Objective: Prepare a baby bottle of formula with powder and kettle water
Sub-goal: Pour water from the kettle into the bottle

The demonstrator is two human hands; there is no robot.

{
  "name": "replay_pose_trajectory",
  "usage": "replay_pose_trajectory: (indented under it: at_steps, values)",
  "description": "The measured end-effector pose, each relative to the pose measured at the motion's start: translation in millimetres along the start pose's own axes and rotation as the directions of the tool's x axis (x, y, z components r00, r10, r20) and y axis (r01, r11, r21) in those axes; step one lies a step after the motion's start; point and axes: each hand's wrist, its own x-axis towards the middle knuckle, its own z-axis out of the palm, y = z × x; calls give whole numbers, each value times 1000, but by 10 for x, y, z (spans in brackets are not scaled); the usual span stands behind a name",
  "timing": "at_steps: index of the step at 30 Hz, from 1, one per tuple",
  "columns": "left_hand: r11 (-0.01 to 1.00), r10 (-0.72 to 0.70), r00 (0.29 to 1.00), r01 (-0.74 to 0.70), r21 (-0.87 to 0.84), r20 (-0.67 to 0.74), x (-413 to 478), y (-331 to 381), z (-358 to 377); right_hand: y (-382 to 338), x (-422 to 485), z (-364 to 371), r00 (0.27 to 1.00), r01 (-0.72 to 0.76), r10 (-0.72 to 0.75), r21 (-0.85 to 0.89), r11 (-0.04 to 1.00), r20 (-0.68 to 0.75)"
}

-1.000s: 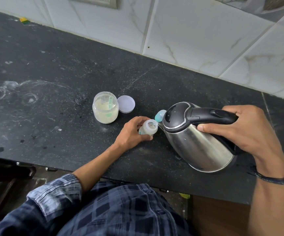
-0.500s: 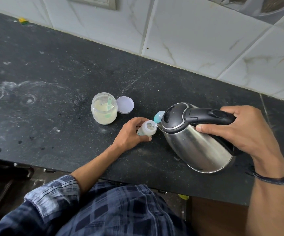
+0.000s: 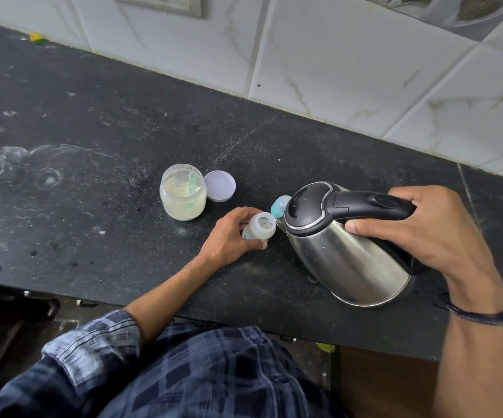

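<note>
Left hand [image 3: 231,236] wrapped around open baby bottle [image 3: 259,227], standing on dark desk [image 3: 93,122]. Right hand [image 3: 425,229] grips black handle of steel kettle [image 3: 343,245], tilted, spout at bottle mouth, thin stream entering. Teal bottle cap [image 3: 278,205] just behind spout. Open powder jar [image 3: 183,192] with scoop inside near left; jar lid [image 3: 220,186] beside it.

Kettle tilted over the open baby bottle

The right hand [image 3: 437,233] grips the handle of the steel kettle [image 3: 343,251], its spout at the mouth of the bottle [image 3: 259,227], which the left hand [image 3: 232,236] holds on the black table [image 3: 93,116]. The open powder jar [image 3: 183,193] stands near, its lid [image 3: 220,186] just beside it.
</note>
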Motion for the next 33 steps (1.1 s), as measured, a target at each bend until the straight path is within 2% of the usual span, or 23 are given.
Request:
replay_pose_trajectory:
  at_steps: [33]
  values:
    - [1000,21,1000,-21,-3,-10,6,-42,13,17,11,-53,999,30,-31,-38,999,-23]
